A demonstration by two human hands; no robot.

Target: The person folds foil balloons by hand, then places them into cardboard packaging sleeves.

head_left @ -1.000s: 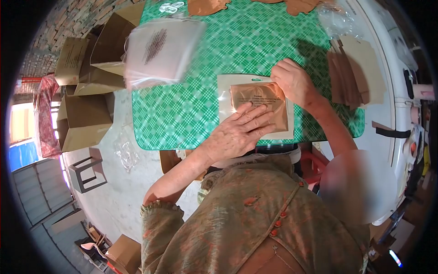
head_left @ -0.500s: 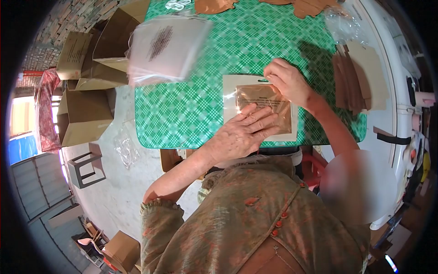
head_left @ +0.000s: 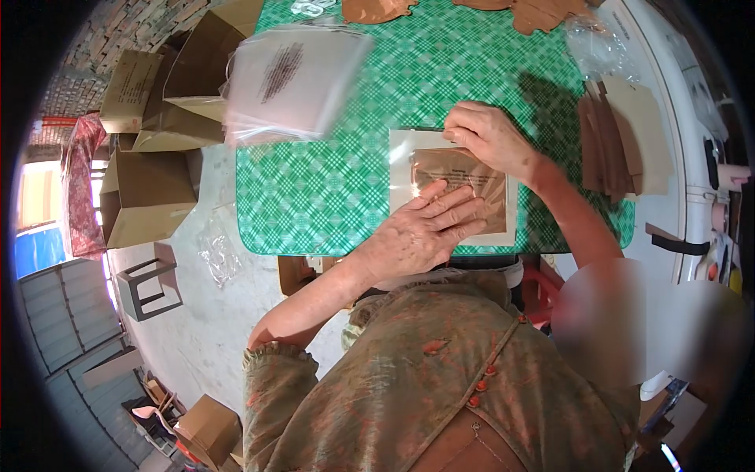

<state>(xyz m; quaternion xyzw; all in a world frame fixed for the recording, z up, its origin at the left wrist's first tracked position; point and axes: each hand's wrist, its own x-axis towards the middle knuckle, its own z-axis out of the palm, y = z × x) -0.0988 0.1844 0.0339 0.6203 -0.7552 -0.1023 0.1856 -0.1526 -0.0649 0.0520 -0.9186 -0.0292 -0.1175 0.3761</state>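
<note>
My left hand lies palm down across the near part of a flat packet, fingers a little spread and pointing away from me toward the packet's middle, resting on it and gripping nothing. That forearm comes in from the packet's near left, bent at the elbow, with a ruffled sleeve pushed up there. My right hand is at the packet's far edge, wrist bent inward, fingers curled toward the thumb; I cannot tell whether the fingertips are pinching that edge or only touching it, since the knuckles hide them. The packet sits on the green checked bench, close to the side where I am. It looks roughly square, with a pale border around a shiny brown piece, and small dark lettering, too small to read, over the brown. Light glints off its film on the left. Well to the left of the packet is a stack of clear printed bags; to its right, a fanned pile of brown and pale cards; far beyond it, brown cut-out shapes.
</note>
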